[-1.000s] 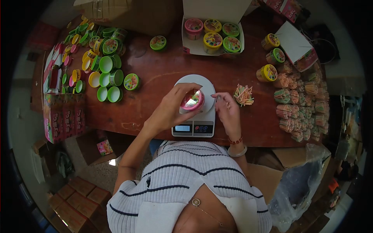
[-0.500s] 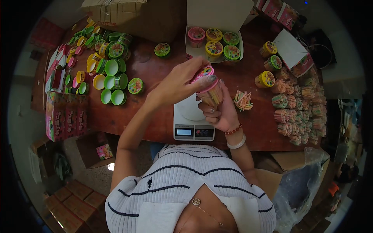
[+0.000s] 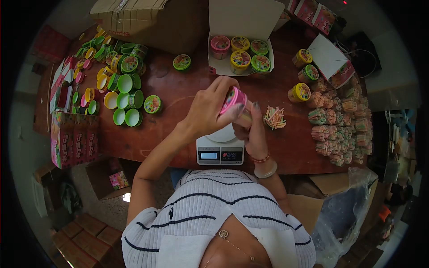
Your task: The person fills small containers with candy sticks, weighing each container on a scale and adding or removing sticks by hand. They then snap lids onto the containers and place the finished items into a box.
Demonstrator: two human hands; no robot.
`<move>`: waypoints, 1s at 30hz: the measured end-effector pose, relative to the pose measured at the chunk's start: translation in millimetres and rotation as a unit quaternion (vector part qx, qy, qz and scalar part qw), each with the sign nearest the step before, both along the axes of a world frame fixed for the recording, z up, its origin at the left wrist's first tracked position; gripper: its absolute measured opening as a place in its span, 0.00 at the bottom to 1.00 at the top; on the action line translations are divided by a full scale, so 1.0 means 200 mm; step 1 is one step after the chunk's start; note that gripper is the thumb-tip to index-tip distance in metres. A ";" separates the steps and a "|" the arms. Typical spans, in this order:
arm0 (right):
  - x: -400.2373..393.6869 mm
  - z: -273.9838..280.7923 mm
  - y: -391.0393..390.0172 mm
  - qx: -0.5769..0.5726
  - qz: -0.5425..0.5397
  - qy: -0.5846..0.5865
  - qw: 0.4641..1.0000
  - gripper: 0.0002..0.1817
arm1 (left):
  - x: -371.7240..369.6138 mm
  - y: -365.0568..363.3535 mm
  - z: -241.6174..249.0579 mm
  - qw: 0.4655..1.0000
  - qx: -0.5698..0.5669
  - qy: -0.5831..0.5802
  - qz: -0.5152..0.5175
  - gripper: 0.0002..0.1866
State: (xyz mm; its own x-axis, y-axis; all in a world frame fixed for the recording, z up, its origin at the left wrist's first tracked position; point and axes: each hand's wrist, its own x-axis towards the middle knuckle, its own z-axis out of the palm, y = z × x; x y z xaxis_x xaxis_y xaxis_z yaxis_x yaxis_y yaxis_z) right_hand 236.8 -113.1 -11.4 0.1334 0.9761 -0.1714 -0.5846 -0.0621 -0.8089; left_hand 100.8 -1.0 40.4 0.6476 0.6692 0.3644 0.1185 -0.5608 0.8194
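Note:
A clear cup with a pink lid point(image 3: 232, 99) is held between my two hands, tilted on its side above the white kitchen scale point(image 3: 220, 154). My left hand point(image 3: 210, 103) is closed around the pink lid. The fingers of my right hand point(image 3: 255, 134) wrap round the cup's clear body, which shows pale sticks inside. Right of my right hand, a loose pile of colored sticks point(image 3: 275, 117) lies on the table.
Left are many green and yellow cups and lids point(image 3: 125, 83). An open white box point(image 3: 240, 15) holds several lidded cups at the back. Bundled sticks point(image 3: 330, 117) and lidded cups point(image 3: 299, 92) stand right. A large cardboard box point(image 3: 129, 18) sits back left.
The pink-lidded cup has tipped further onto its side, with its lid facing more to the left. My right hand has turned with it. The whole view has shifted slightly.

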 end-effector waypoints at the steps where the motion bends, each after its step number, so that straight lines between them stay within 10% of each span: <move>1: 0.09 0.05 0.00 -0.060 0.206 0.274 0.938 0.32 | -0.03 -0.01 0.02 0.993 0.107 0.022 -0.034 0.24; 3: 0.05 0.04 0.00 -0.215 0.148 0.187 0.947 0.36 | -0.05 -0.03 0.02 0.961 0.253 0.073 -0.088 0.26; 6: 0.02 -0.04 -0.06 -0.015 0.052 0.191 0.980 0.32 | -0.04 0.04 -0.05 0.990 0.111 0.047 -0.074 0.26; 9: -0.06 0.02 0.01 0.165 -0.212 -0.381 0.885 0.21 | 0.01 0.02 -0.07 0.999 0.028 -0.001 -0.026 0.25; 14: 0.11 0.01 0.04 0.019 0.037 0.129 0.991 0.30 | 0.02 -0.03 -0.01 0.982 0.181 0.004 -0.053 0.23; 18: -0.05 0.06 0.02 0.109 -0.264 -0.281 0.916 0.43 | 0.08 0.00 -0.01 0.971 -0.171 -0.163 -0.025 0.22; 19: -0.07 0.06 0.03 0.106 -0.335 -0.378 0.857 0.45 | 0.09 0.00 -0.01 0.989 -0.063 -0.135 0.005 0.23; 20: 0.12 -0.06 0.02 0.122 -0.086 -0.056 0.987 0.43 | 0.08 -0.01 0.01 0.990 0.094 -0.107 0.012 0.23; 22: 0.06 0.20 0.05 -0.130 -0.026 0.099 0.986 0.40 | 0.05 -0.05 0.05 0.947 0.318 -0.051 -0.010 0.24; 26: 0.13 -0.05 -0.05 0.163 0.116 0.193 0.961 0.38 | 0.08 0.03 -0.05 0.984 -0.088 -0.148 -0.036 0.25; 28: -0.05 -0.05 0.03 0.105 -0.155 -0.146 0.971 0.41 | 0.10 -0.02 -0.03 0.991 -0.035 -0.131 -0.005 0.25; 30: -0.02 0.04 0.04 -0.032 -0.160 -0.041 0.986 0.42 | 0.09 -0.04 0.03 0.980 0.183 -0.058 0.043 0.25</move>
